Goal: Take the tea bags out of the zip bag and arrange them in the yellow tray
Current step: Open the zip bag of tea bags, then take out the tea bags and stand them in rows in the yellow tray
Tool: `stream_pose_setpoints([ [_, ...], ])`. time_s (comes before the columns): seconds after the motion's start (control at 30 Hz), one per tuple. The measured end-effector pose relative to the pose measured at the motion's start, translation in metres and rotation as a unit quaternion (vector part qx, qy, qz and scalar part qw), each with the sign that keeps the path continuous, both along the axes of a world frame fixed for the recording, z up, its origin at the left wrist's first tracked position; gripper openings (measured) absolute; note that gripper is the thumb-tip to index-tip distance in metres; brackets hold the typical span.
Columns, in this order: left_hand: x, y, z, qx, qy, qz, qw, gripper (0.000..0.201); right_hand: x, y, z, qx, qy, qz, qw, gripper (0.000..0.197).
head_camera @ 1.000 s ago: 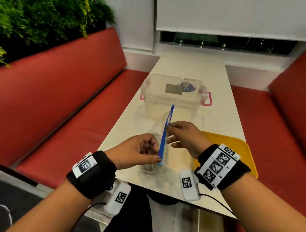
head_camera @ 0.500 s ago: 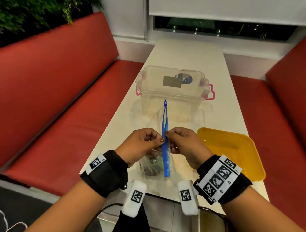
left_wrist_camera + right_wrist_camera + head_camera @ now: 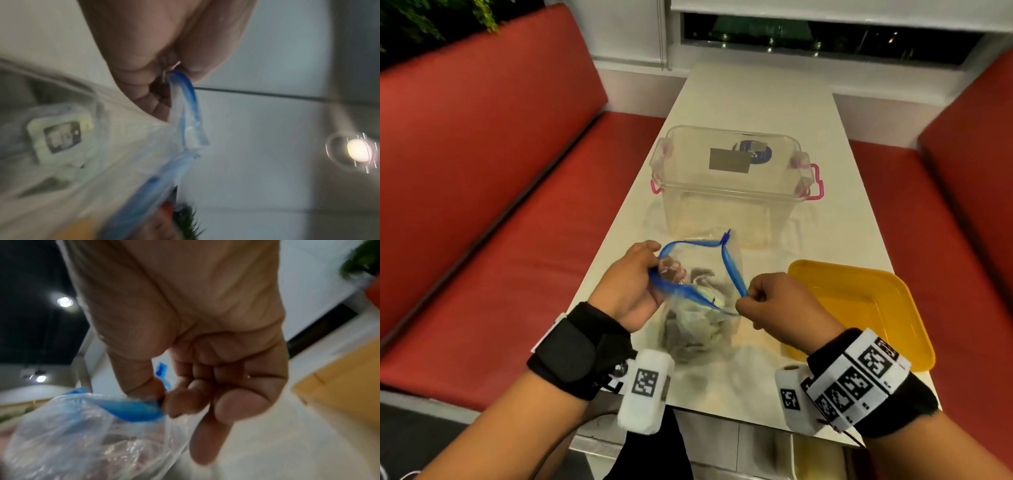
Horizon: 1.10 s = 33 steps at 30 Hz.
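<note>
A clear lidded storage box (image 3: pixel 729 192) with pink latches (image 3: pixel 816 181) stands mid-table, a grey label (image 3: pixel 729 160) on its lid. The white table (image 3: pixel 756 102) runs toward a dark window (image 3: pixel 825 37). Red benches (image 3: pixel 500 164) flank both sides. Green foliage (image 3: pixel 431 17) sits above the left backrest.

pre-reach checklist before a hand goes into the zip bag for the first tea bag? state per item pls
1. Zip bag mouth open: ok, blue zip strip spread into a loop.
2. Left hand holds its side of the strip: ok.
3. Right hand pinches the other side: ok, so no hand is free to reach in.
4. Tea bags inside the bag: ok, count cannot tell.
5. Yellow tray beside the bag, nothing seen in it: ok.
6. Bag bottom resting on the table: cannot tell.
</note>
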State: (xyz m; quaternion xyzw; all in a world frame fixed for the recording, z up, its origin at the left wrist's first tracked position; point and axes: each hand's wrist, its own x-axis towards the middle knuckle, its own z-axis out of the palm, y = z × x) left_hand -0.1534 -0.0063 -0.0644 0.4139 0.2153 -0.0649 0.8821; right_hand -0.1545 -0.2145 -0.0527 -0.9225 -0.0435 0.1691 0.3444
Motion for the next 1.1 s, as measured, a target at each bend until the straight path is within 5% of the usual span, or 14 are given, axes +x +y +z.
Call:
stream_pose_setpoints([
  [0.17, -0.001, 0.003, 0.001, -0.068, 0.012, -0.027, 0.997, 0.022, -0.006, 0.004, 0.001, -0.137, -0.169, 0.079, 0.973, 0.026],
  [0.33, -0.010, -0.005, -0.012, 0.027, -0.018, -0.101, 0.994, 0.029, -0.013, 0.031, -0.003, -0.070, -0.400, 0.268, 0.874, 0.030],
  [0.43, -0.010, -0.005, -0.016, 0.051, -0.032, -0.120, 0.991, 0.038, -0.011, 0.042, -0.009, -0.068, -0.368, 0.338, 0.864, 0.023],
  [0.57, -0.014, 0.002, -0.012, 0.136, -0.075, -0.130, 0.979, 0.047, -0.006, 0.041, -0.017, -0.270, -0.226, 0.282, 0.893, 0.018],
  [0.63, -0.018, 0.007, -0.011, 0.337, -0.128, -0.181, 0.915, 0.038, -0.006, 0.037, -0.017, -0.285, -0.193, 0.238, 0.908, 0.025],
  [0.7, -0.021, 0.009, -0.016, 0.532, -0.168, -0.219, 0.801, 0.030, -0.004, 0.036, -0.020, -0.257, -0.180, 0.216, 0.925, 0.041],
  [0.8, -0.022, 0.011, -0.026, 0.651, -0.190, -0.198, 0.708, 0.034, -0.004, 0.038, -0.028, -0.252, -0.155, 0.210, 0.932, 0.059],
  [0.9, -0.025, 0.015, -0.027, 0.689, -0.154, -0.248, 0.663, 0.062, 0.000, 0.038, -0.032, -0.236, -0.108, 0.211, 0.943, 0.072],
  [1.1, -0.034, 0.007, -0.025, 0.652, -0.160, -0.311, 0.672, 0.096, 0.005, 0.053, -0.016, -0.181, -0.141, 0.224, 0.947, 0.032],
])
